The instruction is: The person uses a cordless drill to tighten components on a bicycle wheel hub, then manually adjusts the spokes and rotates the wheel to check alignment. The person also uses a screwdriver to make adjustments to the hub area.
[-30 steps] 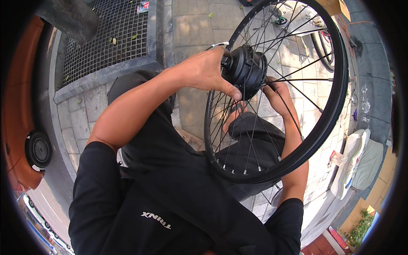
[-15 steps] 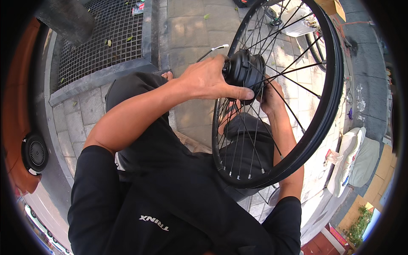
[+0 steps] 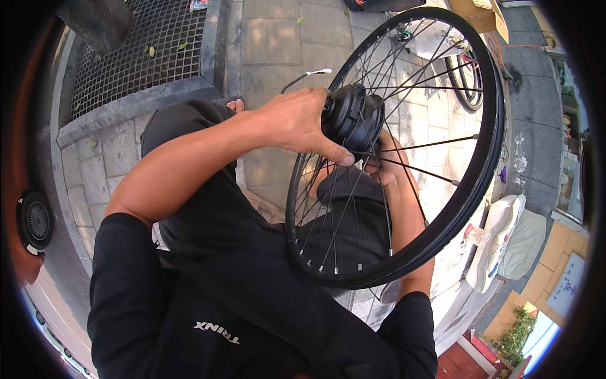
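Observation:
A black bicycle wheel [image 3: 485, 161] without a tyre leans across my lap, tilted toward the right. At its centre is a thick black hub motor [image 3: 361, 123], and black spokes run from it to the rim. My left hand [image 3: 300, 123] is closed round the hub's left end, the thumb stretched along its lower side. A dark cable with a white connector [image 3: 319, 71] sticks out beyond that hand. On the hub's other side, my right hand [image 3: 392, 163] holds it from below, its fingers curled and partly hidden behind spokes and hub.
Paving [image 3: 271, 47] lies beneath me, with a metal grating [image 3: 139, 60] at the upper left. Toward the upper right are a cardboard box [image 3: 476, 16], a white bag [image 3: 432, 41] and another bicycle wheel [image 3: 466, 85]. White padded cushions [image 3: 495, 243] lie at the right. An orange car's wheel [image 3: 36, 219] shows far left.
The bicycle wheel and both hands have shifted slightly left and down in view, and the wheel's tilt has changed a little. Both hands keep hold of the hub motor.

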A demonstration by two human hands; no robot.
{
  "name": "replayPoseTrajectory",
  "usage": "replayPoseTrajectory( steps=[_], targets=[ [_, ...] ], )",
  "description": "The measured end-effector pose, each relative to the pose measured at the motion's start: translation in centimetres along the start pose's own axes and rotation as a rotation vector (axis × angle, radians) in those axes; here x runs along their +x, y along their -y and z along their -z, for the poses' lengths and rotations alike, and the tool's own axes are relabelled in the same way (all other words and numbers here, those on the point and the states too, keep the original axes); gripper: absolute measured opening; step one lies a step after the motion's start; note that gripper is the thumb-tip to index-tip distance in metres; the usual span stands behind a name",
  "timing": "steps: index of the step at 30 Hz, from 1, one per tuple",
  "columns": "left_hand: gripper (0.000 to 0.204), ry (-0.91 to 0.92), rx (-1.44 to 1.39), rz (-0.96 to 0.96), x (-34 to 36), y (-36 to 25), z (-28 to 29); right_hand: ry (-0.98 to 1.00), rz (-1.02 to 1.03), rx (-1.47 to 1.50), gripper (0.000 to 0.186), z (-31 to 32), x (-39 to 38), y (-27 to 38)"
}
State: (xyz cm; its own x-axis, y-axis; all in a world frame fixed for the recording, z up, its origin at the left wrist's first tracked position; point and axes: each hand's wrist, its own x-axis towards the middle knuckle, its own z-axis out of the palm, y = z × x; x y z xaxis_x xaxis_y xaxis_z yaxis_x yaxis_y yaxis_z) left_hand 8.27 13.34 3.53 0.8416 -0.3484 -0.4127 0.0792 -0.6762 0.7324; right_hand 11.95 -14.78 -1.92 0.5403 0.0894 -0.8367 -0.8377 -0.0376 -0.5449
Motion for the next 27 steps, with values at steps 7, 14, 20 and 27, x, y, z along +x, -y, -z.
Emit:
replayPoseTrajectory(
  steps=[7,14,20,27],
  targets=[
    [0.127,-0.056,0.055,-0.143,-1.8,0.4,-0.7,-0.052,-0.013,-0.016,0.031,-0.4,-1.7,-1.7],
    [0.13,-0.312,0.156,-0.31,-0.5,1.7,-2.7,-0.091,0.102,-0.059,0.03,-0.8,-1.7,-1.0],
    [0.124,-0.266,0.313,-0.237,-0.4,1.2,-2.6,-0.024,0.094,-0.028,0.034,-1.2,-1.5,-0.7],
    [0.113,-0.073,0.021,-0.251,1.8,3.2,-0.3,-0.021,0.128,-0.022,0.034,-0.6,-1.0,-0.4]
  ],
)
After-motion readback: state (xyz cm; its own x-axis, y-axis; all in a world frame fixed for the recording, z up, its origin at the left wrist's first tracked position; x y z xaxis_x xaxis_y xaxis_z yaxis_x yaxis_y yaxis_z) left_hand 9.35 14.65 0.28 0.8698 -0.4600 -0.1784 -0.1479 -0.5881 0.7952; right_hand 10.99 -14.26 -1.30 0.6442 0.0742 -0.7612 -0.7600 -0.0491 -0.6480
